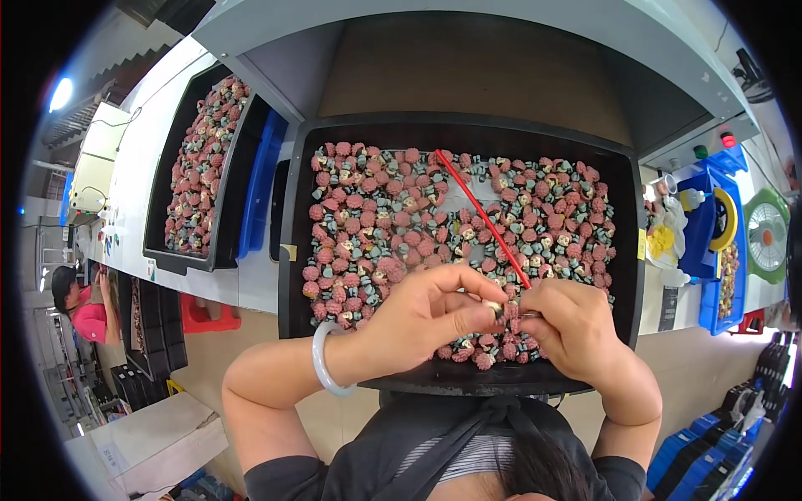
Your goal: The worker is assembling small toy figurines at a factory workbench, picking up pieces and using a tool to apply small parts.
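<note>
1. Near the close side of a large black tray (pixel 296 250), the person's two bare hands meet almost fingertip to fingertip, above a crowd of little figures (pixel 368 221) with knobbly pink tops and grey-green lower parts.
2. The left hand (pixel 409 317) has a small pale piece (pixel 494 308) pinched between thumb and fingertips. The piece sits at the gap between the two hands; it is too covered for me to tell which way it faces.
3. The right hand (pixel 576 319) is curled, fingers bent inward, grasping the near end of a thin red stick (pixel 480 213).
4. That stick is straight. Its long axis slants across the tray, from the right hand out toward the far side and leftward, so the free end points away from the person, near the far wall. The fingers hide its near tip.
5. A pale bangle (pixel 322 359) rings the left wrist.
6. To the person's left, a second black tray (pixel 157 209) holds similar pink figures, with a blue bin (pixel 266 184) just beside it.
7. Over on the right stands a green fan (pixel 764 230), near another blue tray (pixel 708 305).
</note>
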Motion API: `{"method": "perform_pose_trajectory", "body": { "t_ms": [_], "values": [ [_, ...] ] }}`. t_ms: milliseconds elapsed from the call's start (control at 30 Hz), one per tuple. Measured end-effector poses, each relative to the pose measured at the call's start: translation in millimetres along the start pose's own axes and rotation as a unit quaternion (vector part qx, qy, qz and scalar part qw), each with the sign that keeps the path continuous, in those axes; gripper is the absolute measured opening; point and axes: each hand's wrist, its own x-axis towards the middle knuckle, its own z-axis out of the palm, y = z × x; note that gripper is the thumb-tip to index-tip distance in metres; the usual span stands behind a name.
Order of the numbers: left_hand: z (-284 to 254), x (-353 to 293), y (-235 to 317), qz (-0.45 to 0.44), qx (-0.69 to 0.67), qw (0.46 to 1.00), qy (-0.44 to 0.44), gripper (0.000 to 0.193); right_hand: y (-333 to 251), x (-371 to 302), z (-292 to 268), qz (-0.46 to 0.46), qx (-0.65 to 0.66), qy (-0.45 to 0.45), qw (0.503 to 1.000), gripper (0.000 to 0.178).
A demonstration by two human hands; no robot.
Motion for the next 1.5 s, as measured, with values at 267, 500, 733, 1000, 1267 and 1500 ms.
{"method": "perform_pose_trajectory", "body": {
  "t_ms": [267, 500, 733, 1000, 1267, 1500],
  "values": [
    [9, -6, 3, 0.078, 0.176, 0.981, 0.01, 0.029, -10, -4, -2, -0.007, -0.135, -0.022, 0.991, 0.028],
    [8, -6, 1, 0.115, 0.23, 0.966, 0.017, 0.03, -15, -4, -1, 0.013, -0.144, -0.042, 0.989, 0.028],
    [5, -7, 3, 0.173, 0.345, 0.922, 0.009, 0.032, -14, -6, 3, 0.06, -0.095, -0.052, 0.992, 0.025],
    [7, -5, 0, 0.16, 0.302, 0.94, 0.012, 0.031, -13, -8, 1, 0.042, -0.103, -0.064, 0.992, 0.025],
    [4, 1, 4, 0.104, 0.161, 0.977, 0.089, 0.025, 12, 8, -8, 0.18, -0.067, 0.006, 0.981, 0.024],
    [-4, 5, 1, 0.072, 0.139, 0.985, 0.069, 0.027, 44, 3, 19, 0.22, -0.28, -0.152, 0.922, 0.025]
  ]
}}
